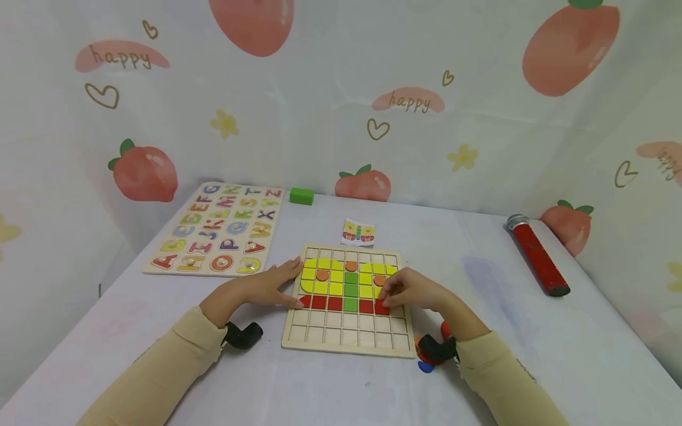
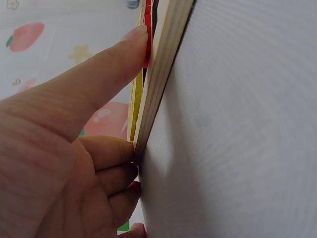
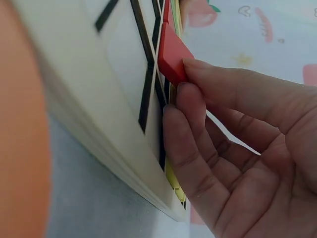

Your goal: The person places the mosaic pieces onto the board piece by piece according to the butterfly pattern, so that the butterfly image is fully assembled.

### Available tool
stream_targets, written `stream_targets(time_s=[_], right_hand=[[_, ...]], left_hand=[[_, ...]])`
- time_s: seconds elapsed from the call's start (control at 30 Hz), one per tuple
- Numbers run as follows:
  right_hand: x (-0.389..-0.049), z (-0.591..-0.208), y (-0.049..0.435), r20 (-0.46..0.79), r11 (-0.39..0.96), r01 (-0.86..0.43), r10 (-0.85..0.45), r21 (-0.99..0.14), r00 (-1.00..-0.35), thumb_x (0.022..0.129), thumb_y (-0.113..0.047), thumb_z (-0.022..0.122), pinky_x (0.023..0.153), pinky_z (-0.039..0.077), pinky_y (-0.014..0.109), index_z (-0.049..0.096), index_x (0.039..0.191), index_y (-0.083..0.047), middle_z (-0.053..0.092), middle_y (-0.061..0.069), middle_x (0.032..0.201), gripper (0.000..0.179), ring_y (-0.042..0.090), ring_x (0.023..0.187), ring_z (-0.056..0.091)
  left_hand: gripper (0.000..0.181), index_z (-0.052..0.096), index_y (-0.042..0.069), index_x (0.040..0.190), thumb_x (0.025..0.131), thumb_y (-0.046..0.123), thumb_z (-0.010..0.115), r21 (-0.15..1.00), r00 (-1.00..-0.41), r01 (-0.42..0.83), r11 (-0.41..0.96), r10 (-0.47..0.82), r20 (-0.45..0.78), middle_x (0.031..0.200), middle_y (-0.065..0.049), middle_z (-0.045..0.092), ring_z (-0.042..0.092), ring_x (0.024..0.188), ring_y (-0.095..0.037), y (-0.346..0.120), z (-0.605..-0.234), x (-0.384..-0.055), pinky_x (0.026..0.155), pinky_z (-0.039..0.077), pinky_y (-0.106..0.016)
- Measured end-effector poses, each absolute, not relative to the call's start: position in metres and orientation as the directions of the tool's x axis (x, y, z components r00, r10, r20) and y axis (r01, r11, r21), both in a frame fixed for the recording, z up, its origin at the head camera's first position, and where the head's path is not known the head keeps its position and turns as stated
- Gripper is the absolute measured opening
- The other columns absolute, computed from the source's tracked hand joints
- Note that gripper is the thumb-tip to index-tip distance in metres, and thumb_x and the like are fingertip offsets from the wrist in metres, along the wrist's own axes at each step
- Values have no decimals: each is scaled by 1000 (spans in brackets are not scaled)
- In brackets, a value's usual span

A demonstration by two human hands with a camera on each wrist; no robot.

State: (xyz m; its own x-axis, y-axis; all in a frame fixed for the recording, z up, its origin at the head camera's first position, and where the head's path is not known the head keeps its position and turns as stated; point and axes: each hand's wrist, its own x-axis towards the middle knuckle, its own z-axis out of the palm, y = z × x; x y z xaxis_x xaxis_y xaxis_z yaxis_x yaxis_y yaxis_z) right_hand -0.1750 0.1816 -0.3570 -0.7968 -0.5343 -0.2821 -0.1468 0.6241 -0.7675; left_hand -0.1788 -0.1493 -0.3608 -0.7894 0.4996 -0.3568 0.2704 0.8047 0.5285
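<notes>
A wooden grid board (image 1: 319, 336) lies flat in the middle of the table, filled partly with yellow, red, green and orange tiles. My right hand (image 1: 412, 290) pinches a red square tile (image 3: 173, 54) between thumb and fingers at the right end of the red row; in the right wrist view the tile looks slightly tilted against the grid. My left hand (image 1: 263, 290) rests along the board's left edge, its thumb (image 2: 114, 64) touching the leftmost red tile and its other fingers against the upper side. A small picture card (image 1: 358, 232) with a similar pattern lies behind the board.
A wooden alphabet puzzle board (image 1: 213, 231) stands at the back left, with a green block (image 1: 301, 196) beside it. The red microphone (image 1: 538, 255) lies at the right. Loose pieces, including a blue one (image 1: 425, 367), lie near my right wrist.
</notes>
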Motion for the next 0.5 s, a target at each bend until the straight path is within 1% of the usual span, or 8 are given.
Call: stream_targets(time_s=[0.33,0.5], right_hand=[[-176,-360,179,-222,613,-223,-563,-758,-796,81,-6,70,64,48,21,68,87,2,67,5,80,10,11,69,54],[-175,-357,181,-243,646,-203,-531,-736,-812,80,-10,72,68,48,23,68,86,-2,67,3,80,12,12,71,55]], left_hand=[[98,12,11,151,80,52,66,526,-793,281,803,503,-344,159,-8,3,1,146,-27,-151,-360,-178,119,4,-48],[98,12,12,151,80,53,66,530,-790,283,800,507,-345,159,-7,2,1,146,-27,-151,-363,-180,119,4,-48]])
